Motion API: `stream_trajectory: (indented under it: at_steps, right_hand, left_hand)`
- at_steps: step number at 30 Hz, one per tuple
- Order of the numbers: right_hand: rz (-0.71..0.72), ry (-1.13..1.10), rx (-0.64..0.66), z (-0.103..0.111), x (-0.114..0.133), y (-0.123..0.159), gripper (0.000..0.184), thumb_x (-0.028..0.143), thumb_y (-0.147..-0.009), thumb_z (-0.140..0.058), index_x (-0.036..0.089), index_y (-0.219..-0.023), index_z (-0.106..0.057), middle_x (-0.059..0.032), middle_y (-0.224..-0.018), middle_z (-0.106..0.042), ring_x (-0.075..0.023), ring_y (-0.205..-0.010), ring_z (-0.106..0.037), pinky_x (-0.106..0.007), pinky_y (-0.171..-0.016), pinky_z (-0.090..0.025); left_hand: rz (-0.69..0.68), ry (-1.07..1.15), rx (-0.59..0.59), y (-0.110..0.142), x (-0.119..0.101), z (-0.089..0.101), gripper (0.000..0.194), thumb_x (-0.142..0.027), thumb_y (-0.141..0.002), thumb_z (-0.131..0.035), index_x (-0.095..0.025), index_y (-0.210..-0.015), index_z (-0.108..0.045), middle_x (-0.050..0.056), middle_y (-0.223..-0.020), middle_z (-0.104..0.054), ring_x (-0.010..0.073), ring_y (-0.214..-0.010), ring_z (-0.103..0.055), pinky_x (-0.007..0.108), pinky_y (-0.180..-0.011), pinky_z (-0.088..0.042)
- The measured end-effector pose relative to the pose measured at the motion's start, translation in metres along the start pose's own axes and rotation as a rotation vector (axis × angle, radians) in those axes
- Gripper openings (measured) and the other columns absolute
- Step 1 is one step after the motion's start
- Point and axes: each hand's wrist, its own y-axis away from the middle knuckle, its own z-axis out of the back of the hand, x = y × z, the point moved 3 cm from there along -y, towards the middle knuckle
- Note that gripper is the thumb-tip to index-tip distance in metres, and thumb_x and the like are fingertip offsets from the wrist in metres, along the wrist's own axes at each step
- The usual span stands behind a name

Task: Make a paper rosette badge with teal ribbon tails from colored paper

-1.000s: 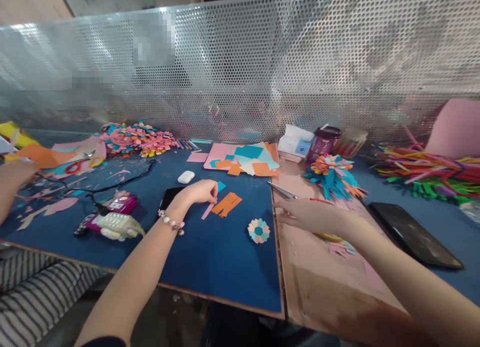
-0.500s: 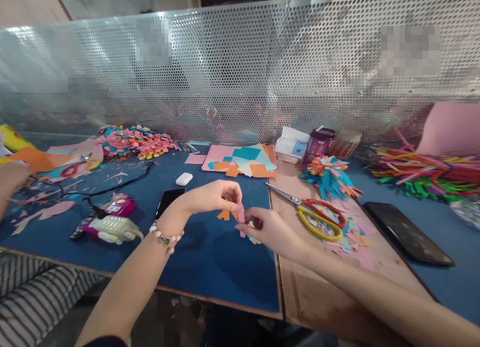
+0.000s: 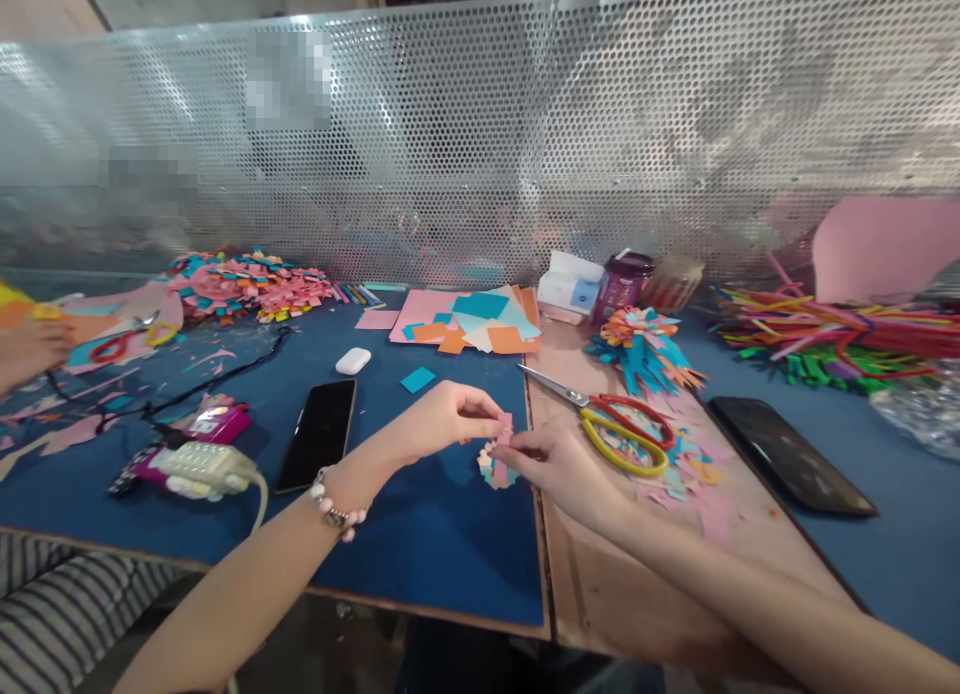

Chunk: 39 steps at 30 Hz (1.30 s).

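My left hand (image 3: 456, 417), with a bead bracelet at its wrist, pinches the upper end of a small pink paper strip (image 3: 503, 466). From the right, my right hand (image 3: 556, 462) has its thumb and forefinger closed on the same strip, lower down. Directly beneath the strip lies a cluster of pale and light blue paper pieces (image 3: 487, 464), partly covered by it. A blue paper square (image 3: 418, 379) rests on the blue table beyond my left forearm. Scissors (image 3: 626, 429) with red and yellow handles lie right of my right hand, on paper scraps.
Cut paper (image 3: 469, 321) is stacked by the perforated metal screen (image 3: 450, 154). A black phone (image 3: 319, 434), a power strip (image 3: 210, 466) and a white earbud case (image 3: 353, 361) lie left. Another phone (image 3: 787, 454) and pipe cleaners (image 3: 832, 324) are right. A co-worker's hand (image 3: 37, 349) shows far left.
Both hands have moved slightly right over the table with the pink strip, above the paper cluster. The blue square and more of the black phone now show. The view has turned a little right.
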Motion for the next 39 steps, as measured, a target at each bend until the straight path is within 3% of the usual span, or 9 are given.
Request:
stream_trajectory:
  at_steps: [9,18,39]
  right_hand:
    - [-0.037,-0.094,-0.025,0.002,-0.009,0.001,0.032,0.045,-0.081,-0.058,0.016,-0.081,-0.073,-0.0025,-0.073,-0.068,-0.0107,-0.059,-0.049,-0.022,-0.051,-0.036]
    - [-0.079,-0.228,-0.004,0.001,-0.014,0.002,0.032,0.046,-0.079,-0.061,0.016,-0.083,-0.071,-0.0031,-0.078,-0.070,-0.0099,-0.058,-0.052,-0.021,-0.050,-0.036]
    - [-0.062,-0.231,-0.058,0.002,-0.017,0.001,0.030,0.044,-0.076,-0.064,0.015,-0.082,-0.071,-0.0051,-0.080,-0.072,-0.0145,-0.070,-0.061,-0.024,-0.060,-0.043]
  left_hand:
    - [0.057,0.053,-0.152,0.001,0.001,-0.002,0.022,-0.033,-0.072,-0.065,-0.014,-0.084,-0.068,0.005,-0.075,-0.067,0.0099,-0.059,-0.053,0.021,-0.050,-0.037]
    - [0.086,0.091,-0.196,-0.001,0.006,-0.007,0.022,-0.037,-0.074,-0.064,-0.016,-0.081,-0.067,0.003,-0.071,-0.065,0.0073,-0.053,-0.050,0.019,-0.046,-0.035]
    - [0.094,0.048,-0.240,-0.001,0.005,-0.008,0.024,-0.038,-0.074,-0.063,-0.017,-0.084,-0.068,0.004,-0.073,-0.068,0.0084,-0.054,-0.053,0.020,-0.046,-0.037]
